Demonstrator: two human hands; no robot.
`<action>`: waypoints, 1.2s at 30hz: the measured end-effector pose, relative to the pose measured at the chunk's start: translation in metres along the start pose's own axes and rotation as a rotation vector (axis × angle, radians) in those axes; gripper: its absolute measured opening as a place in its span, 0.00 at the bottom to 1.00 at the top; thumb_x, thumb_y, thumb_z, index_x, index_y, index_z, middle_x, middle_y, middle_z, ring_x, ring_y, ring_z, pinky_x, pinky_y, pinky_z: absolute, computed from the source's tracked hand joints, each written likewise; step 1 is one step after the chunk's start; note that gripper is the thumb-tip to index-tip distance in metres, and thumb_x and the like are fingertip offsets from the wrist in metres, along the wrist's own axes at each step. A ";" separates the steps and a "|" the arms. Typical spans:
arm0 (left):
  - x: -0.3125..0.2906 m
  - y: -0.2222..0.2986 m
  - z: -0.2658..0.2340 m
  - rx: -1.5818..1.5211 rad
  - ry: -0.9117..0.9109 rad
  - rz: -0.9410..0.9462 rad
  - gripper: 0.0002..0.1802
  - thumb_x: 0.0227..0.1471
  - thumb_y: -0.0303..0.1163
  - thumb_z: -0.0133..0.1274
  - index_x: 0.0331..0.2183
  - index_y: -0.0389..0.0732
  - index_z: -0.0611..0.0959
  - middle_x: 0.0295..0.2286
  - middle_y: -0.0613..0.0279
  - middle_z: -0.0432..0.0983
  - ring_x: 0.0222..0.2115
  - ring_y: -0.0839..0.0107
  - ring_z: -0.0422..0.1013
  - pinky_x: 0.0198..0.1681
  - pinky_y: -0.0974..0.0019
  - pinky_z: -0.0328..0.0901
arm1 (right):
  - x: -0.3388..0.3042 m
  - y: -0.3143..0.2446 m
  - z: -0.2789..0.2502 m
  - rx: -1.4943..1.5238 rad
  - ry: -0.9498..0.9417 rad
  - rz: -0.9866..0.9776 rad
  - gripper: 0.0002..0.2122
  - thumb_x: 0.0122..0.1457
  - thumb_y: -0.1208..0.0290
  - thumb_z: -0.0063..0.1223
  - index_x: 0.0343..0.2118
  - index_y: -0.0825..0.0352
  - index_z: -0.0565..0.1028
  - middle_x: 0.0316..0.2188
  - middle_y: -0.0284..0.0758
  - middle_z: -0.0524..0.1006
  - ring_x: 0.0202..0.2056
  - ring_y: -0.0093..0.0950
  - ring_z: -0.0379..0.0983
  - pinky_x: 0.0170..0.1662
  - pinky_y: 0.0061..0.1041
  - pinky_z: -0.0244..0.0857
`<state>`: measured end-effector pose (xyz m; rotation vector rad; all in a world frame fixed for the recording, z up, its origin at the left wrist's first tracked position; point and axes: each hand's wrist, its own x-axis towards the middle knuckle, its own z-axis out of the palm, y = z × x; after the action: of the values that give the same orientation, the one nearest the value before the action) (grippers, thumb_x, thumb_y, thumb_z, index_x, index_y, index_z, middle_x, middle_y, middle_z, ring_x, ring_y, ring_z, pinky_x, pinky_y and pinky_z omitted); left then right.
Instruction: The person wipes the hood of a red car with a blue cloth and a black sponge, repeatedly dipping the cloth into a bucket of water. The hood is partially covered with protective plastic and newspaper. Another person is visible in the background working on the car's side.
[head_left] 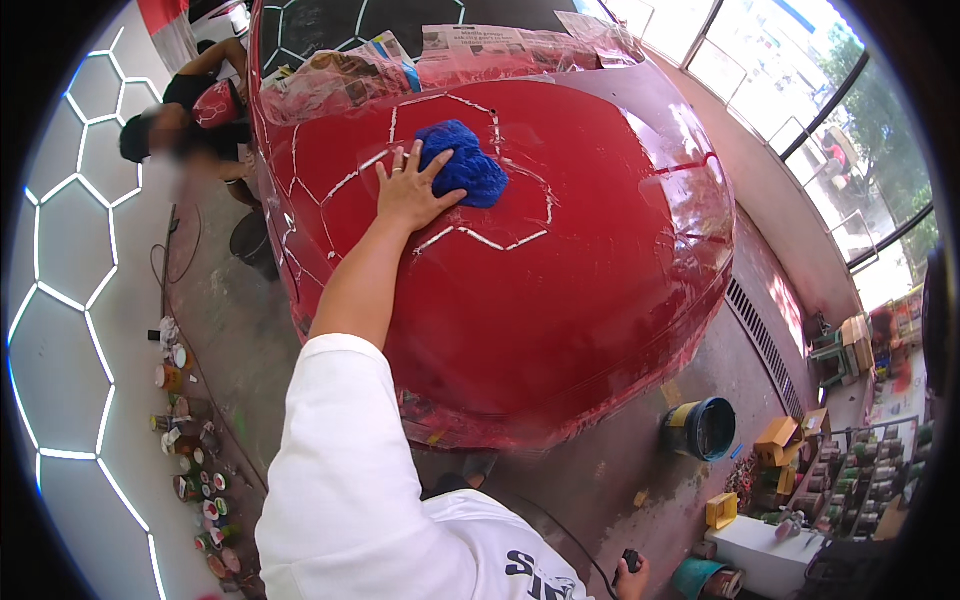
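Note:
My left hand (411, 190) reaches out over the red car hood (500, 320), fingers spread. Its thumb and index finger lie on a crumpled blue cloth (465, 170), pinning it to the paint; the other fingers rest beside the cloth's left edge. White, broken hexagon-shaped light reflections show on the glossy surface around it. Low at the right, my right hand (632, 577) is closed around a small black object (629, 562) joined to a dark cord; most of that hand is cut off by the picture's lower edge.
Newspaper and plastic film (480, 55) cover the windshield's base. Another person (165, 135) crouches at the car's left side. Paint cans (205, 485) line the left floor. A dark bucket (700, 428) stands off the car's front right, with a floor grate (765, 340) beyond and cluttered shelves (850, 480) nearby.

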<state>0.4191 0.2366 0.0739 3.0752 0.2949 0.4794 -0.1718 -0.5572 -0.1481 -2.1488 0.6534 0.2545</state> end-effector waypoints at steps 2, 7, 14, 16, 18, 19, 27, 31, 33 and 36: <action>-0.017 -0.030 -0.002 -0.062 0.088 0.052 0.56 0.56 0.82 0.54 0.79 0.77 0.57 0.79 0.46 0.48 0.78 0.38 0.48 0.77 0.25 0.44 | -0.027 0.016 0.016 -0.025 0.156 -0.091 0.21 0.70 0.67 0.64 0.62 0.69 0.78 0.41 0.39 0.84 0.35 0.27 0.78 0.38 0.29 0.74; -0.058 -0.069 0.003 0.028 -0.006 -0.145 0.66 0.57 0.86 0.48 0.81 0.58 0.50 0.79 0.36 0.45 0.80 0.38 0.42 0.80 0.32 0.38 | -0.111 0.014 0.105 0.004 0.321 0.127 0.27 0.59 0.70 0.76 0.59 0.69 0.75 0.45 0.42 0.83 0.42 0.35 0.82 0.48 0.37 0.76; -0.058 -0.051 -0.008 -0.024 -0.081 -0.158 0.67 0.62 0.85 0.39 0.81 0.44 0.49 0.78 0.30 0.41 0.80 0.36 0.36 0.81 0.33 0.30 | -0.278 0.058 0.253 -0.188 0.186 0.278 0.24 0.64 0.70 0.72 0.60 0.67 0.75 0.43 0.36 0.80 0.37 0.26 0.78 0.42 0.31 0.76; -0.063 -0.055 -0.008 -0.012 -0.091 -0.158 0.66 0.63 0.84 0.39 0.81 0.44 0.50 0.78 0.30 0.41 0.80 0.36 0.36 0.80 0.33 0.30 | -0.315 0.037 0.285 -0.192 0.072 0.364 0.22 0.65 0.69 0.70 0.60 0.66 0.76 0.41 0.35 0.80 0.36 0.25 0.77 0.40 0.30 0.74; -0.069 -0.058 -0.002 -0.021 -0.085 -0.141 0.64 0.64 0.82 0.40 0.81 0.43 0.52 0.78 0.28 0.42 0.80 0.33 0.36 0.80 0.30 0.31 | -0.352 0.021 0.303 -0.177 -0.001 0.426 0.21 0.66 0.68 0.69 0.60 0.65 0.76 0.40 0.34 0.79 0.35 0.24 0.76 0.39 0.29 0.73; -0.070 -0.056 -0.002 -0.023 -0.100 -0.132 0.63 0.65 0.81 0.40 0.81 0.43 0.52 0.78 0.27 0.42 0.80 0.32 0.37 0.79 0.29 0.31 | -0.369 0.015 0.313 -0.177 -0.028 0.457 0.21 0.66 0.68 0.68 0.60 0.65 0.77 0.39 0.34 0.79 0.34 0.24 0.76 0.38 0.28 0.72; -0.068 -0.070 -0.011 -0.076 -0.089 -0.088 0.64 0.64 0.79 0.44 0.80 0.41 0.52 0.77 0.24 0.44 0.79 0.31 0.39 0.79 0.28 0.33 | -0.400 -0.025 0.362 -0.059 -0.095 0.558 0.17 0.70 0.66 0.63 0.60 0.61 0.80 0.33 0.31 0.78 0.29 0.21 0.71 0.31 0.25 0.66; -0.066 -0.128 -0.012 -0.114 -0.137 0.163 0.63 0.65 0.78 0.45 0.80 0.41 0.54 0.78 0.33 0.45 0.80 0.37 0.40 0.81 0.33 0.35 | -0.350 -0.069 0.371 0.175 -0.060 0.547 0.16 0.72 0.65 0.60 0.60 0.59 0.81 0.29 0.30 0.77 0.27 0.19 0.69 0.28 0.23 0.63; -0.060 -0.181 -0.025 -0.093 -0.192 0.354 0.62 0.65 0.78 0.44 0.80 0.41 0.55 0.79 0.40 0.47 0.81 0.42 0.40 0.81 0.37 0.34 | -0.317 -0.104 0.386 0.385 0.072 0.491 0.12 0.72 0.64 0.61 0.54 0.59 0.83 0.25 0.26 0.73 0.23 0.19 0.66 0.24 0.25 0.59; -0.009 -0.278 -0.021 -0.134 -0.139 0.531 0.57 0.66 0.78 0.42 0.80 0.48 0.60 0.80 0.48 0.48 0.81 0.47 0.40 0.82 0.39 0.34 | -0.287 -0.147 0.437 0.322 0.176 0.373 0.13 0.73 0.63 0.61 0.55 0.61 0.82 0.27 0.28 0.75 0.24 0.22 0.67 0.26 0.28 0.61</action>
<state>0.3534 0.5081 0.0794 3.0036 -0.5455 0.2705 -0.3140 -0.0353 -0.2029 -1.7440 1.1193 0.1465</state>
